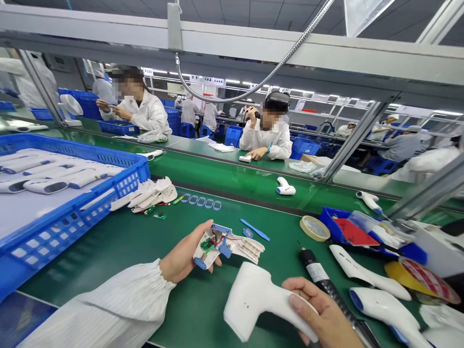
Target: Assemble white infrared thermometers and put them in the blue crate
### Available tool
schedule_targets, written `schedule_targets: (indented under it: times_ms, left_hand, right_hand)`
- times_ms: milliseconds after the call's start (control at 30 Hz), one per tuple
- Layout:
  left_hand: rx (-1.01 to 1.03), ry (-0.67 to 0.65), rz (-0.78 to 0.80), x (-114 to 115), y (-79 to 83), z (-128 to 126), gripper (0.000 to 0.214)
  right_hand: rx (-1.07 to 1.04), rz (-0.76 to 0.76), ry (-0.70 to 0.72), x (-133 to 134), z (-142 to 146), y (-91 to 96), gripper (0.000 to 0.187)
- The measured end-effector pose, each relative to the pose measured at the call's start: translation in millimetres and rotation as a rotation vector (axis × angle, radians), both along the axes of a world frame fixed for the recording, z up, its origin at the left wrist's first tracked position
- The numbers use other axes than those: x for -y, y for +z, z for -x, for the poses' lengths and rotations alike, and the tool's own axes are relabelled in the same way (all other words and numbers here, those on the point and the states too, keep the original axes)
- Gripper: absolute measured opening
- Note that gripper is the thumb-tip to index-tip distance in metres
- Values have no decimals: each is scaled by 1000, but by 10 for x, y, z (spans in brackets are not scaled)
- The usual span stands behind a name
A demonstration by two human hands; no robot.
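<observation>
Where the picture's left edge cuts it off, the blue crate [72,217] shows only part of itself, and the white bodies [47,186] lying in it run out of view. The right hand [322,314] is cropped by the near edge, so only its thumb and knuckles show. The black screwdriver [315,270] passes under it, and whether the hand also holds that tool cannot be told. At the far right, a blurred yellow roll [424,280] is hard to make out.

The left hand [184,256] reaches in from a white sleeve, palm turned right. Its grip is closed on the open half-shell [224,246], thumb on top, so the green board and red wires inside face up. Just right of it and nearer, the right hand's grip is curled round the handle of the white housing [261,299], which rests on the table with its head pointing left.

The green table [126,246] also carries a heap of white parts [152,193] beside the crate, a row of blue rings [201,201], a tape roll [314,228] and two more white shells [366,275] on the right. Beyond a darker green strip, people in white coats sit at the far side among blue crates, under a grey metal frame.
</observation>
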State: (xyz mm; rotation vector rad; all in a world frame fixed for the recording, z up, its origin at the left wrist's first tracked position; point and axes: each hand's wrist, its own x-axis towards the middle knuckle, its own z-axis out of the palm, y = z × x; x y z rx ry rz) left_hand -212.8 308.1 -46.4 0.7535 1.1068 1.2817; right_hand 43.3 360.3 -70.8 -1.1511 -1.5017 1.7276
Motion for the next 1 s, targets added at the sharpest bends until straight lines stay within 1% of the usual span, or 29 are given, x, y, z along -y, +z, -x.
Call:
schedule_targets:
  times_ms: [100, 233, 367, 467, 533, 600, 767, 833, 1000]
  left_hand:
    - [59, -88, 1, -67, 25, -177, 54]
    - [153, -149, 15, -102, 67, -365, 51]
    - [158, -213, -7, -127, 19, -428, 50]
    - [155, -228, 23, -136, -44, -429, 49]
    - [131, -214, 43, -130, -63, -426, 48]
    - [87, -213, 23, -115, -61, -420, 45]
    - [-8, -279, -45, -82, -23, -391, 31]
    - [-53, -294, -61, -74, -12, -384, 32]
    - [-222, -294, -51, -63, 1, -379, 40]
  right_hand:
    - [-80, -30, 10, 20, 24, 87, 42]
    - [-123, -98, -29, -40, 75, 78, 38]
    - [-123, -118, -19, -91, 102, 14, 34]
    - [-104, -118, -16, -99, 113, -14, 33]
    - [-85, -129, -21, -96, 127, -26, 34]
    - [-66, -143, -37, -90, 145, -34, 34]
    - [-63, -165, -102, -68, 178, -31, 36]
    - [-56, -168, -108, -62, 181, -20, 36]
    - [-8, -185, -68, -62, 182, -34, 34]
